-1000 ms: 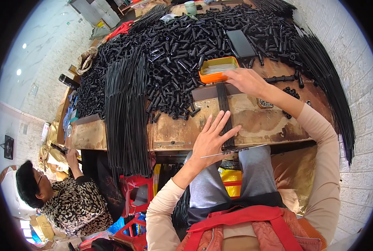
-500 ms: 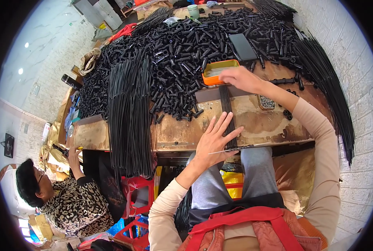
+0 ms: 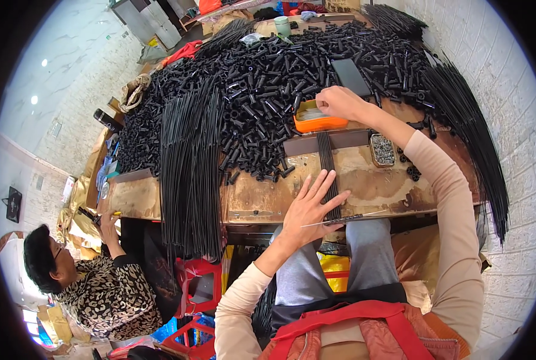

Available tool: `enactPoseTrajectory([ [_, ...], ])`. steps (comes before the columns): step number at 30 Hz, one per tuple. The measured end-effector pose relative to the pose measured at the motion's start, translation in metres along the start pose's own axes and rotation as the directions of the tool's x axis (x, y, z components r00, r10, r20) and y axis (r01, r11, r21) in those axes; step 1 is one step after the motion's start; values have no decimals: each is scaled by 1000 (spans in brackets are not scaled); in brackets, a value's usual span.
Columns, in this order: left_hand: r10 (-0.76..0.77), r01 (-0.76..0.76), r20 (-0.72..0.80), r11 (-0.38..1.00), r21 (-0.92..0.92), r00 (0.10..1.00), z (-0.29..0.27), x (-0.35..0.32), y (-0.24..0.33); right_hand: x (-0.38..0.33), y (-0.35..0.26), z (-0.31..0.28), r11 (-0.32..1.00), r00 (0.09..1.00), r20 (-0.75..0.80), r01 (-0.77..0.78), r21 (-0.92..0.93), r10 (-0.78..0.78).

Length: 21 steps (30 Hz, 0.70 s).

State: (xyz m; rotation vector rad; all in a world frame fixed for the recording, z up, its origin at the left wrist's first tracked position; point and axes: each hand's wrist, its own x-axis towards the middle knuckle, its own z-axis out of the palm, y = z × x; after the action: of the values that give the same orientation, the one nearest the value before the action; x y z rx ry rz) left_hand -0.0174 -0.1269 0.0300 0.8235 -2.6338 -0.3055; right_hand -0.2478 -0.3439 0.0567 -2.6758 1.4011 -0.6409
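My left hand lies spread, fingers apart, over a narrow bundle of thin black rods running from the table's front edge towards the orange box. Across the base of its thumb runs a thin pale rod with a dark twisted middle; whether the thumb grips it I cannot tell. My right hand is closed, fingertips together, above the right side of the orange box. Thin pale pieces lie inside that box. Anything between the right fingertips is hidden.
A heap of black tubular parts covers the table's far side. Long black rods hang over the front edge at left, with more at right. A phone and a tin of small metal pieces sit nearby. Another person works at left.
My right hand has drawn back slightly from over the orange box, its fingers curling closer together. The twisted rod by my left thumb has tilted, its right end now higher. The view has shifted a little.
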Motion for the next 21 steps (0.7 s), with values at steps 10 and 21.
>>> enactPoseTrajectory([
  [10,12,-12,-29,1000,21,1000,3,0,5,5,11,-9,1000,980,196,-16,-1,16],
  [21,31,-28,-47,998,62,998,2,-6,6,-85,-33,-19,993,993,-82,92,78,-86],
])
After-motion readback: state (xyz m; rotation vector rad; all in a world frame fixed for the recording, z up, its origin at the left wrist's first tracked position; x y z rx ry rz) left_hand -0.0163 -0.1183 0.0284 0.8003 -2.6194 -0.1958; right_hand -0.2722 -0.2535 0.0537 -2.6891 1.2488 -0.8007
